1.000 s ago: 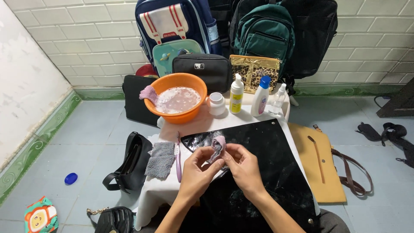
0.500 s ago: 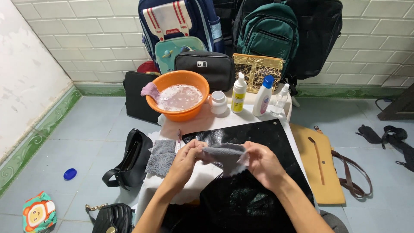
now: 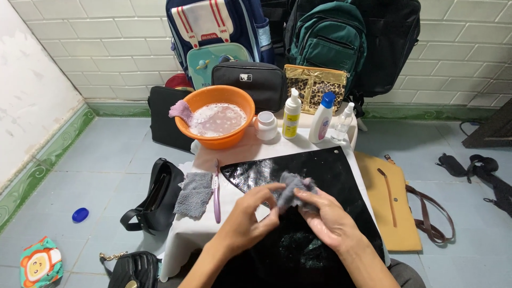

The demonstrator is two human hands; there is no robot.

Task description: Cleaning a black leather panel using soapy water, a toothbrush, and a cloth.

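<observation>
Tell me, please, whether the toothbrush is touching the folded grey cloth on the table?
Touching. The head view shows the toothbrush lying along the right edge of the folded grey cloth, with no gap between them.

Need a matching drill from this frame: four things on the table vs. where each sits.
Things:
1. grey cloth
2. toothbrush
3. orange basin
4. blue-capped bottle

Places:
a. far left of table, holding foamy water
b. between both hands, over the black bag
c. back row, between the yellow bottle and the clear one
d. flat beside the folded grey towel

Pairs: 1-b, 2-d, 3-a, 4-c
</observation>
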